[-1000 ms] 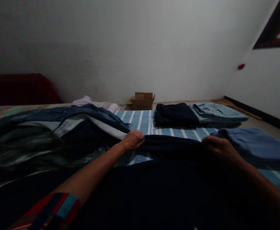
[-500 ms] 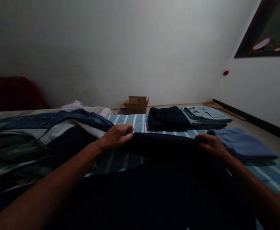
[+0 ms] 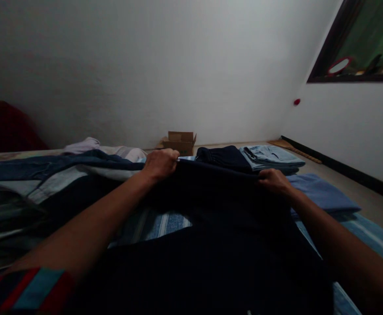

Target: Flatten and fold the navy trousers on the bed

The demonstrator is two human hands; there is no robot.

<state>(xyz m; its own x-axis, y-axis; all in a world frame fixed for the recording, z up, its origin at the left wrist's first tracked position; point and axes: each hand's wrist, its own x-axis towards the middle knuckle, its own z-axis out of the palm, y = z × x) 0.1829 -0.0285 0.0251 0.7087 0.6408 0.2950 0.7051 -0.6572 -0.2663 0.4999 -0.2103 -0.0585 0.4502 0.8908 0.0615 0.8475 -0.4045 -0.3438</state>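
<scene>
A dark navy garment (image 3: 224,197), possibly trousers, is stretched between my two hands, its far edge raised off the bed. My left hand (image 3: 161,164) is closed round the left end of that edge. At the right end, the fingers of my right hand (image 3: 274,180) are closed on the same cloth. The rest of the garment spreads down toward me; its folds are too dark to make out. Beyond the edge lie folded dark trousers (image 3: 224,158) and a folded light-blue denim stack (image 3: 272,156). Near my right forearm is a folded blue garment (image 3: 322,192).
Loose clothes, including blue jeans (image 3: 60,164) and greenish cloth (image 3: 7,223), heap up on the left. A blue striped sheet (image 3: 171,223) covers the bed. An open cardboard box (image 3: 180,142) stands by the wall (image 3: 178,65). A red cloth-like shape (image 3: 7,127) is far left.
Both hands have lifted the garment's far edge higher, the left hand more than the right. The view has shifted slightly to the right, and a striped sleeve now shows on my left arm.
</scene>
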